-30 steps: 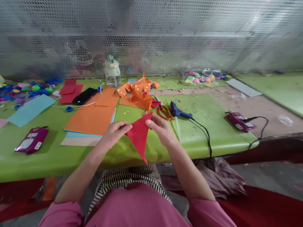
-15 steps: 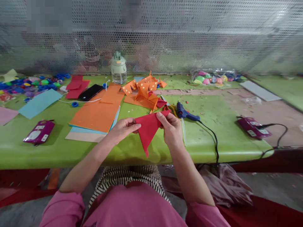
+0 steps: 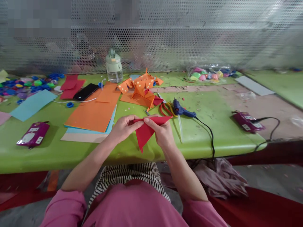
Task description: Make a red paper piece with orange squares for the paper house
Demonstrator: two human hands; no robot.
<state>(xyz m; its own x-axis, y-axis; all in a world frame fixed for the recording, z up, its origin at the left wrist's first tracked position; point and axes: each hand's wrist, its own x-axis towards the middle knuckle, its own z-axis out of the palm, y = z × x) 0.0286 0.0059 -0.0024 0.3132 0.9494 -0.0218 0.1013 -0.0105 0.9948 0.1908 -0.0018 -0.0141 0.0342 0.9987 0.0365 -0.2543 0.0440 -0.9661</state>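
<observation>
A folded piece of red paper [image 3: 144, 135] is held up between my two hands, its pointed end hanging down. My left hand [image 3: 125, 127] pinches its upper left edge with thumb and fingers. Close beside it, my right hand [image 3: 162, 130] grips the top edge, thumb on the near face and a red corner sticking out to the right. Just beyond my hands lie scissors with red and yellow handles [image 3: 166, 109], a blue glue gun [image 3: 182, 110] and orange folded paper shapes with pale squares [image 3: 142, 86].
Left of my hands lies a stack of orange sheets [image 3: 91, 116] over blue and pale ones, with a black phone [image 3: 86, 92] behind. A bottle [image 3: 114, 67] stands at the back. Purple power boxes [image 3: 33, 135] sit on both sides; a black cord [image 3: 208, 130] runs off the front edge.
My right hand has moved left, nearer my left hand. The red paper's top edge is now folded over more, and the thumbs sit close together. The view has shifted slightly right.
</observation>
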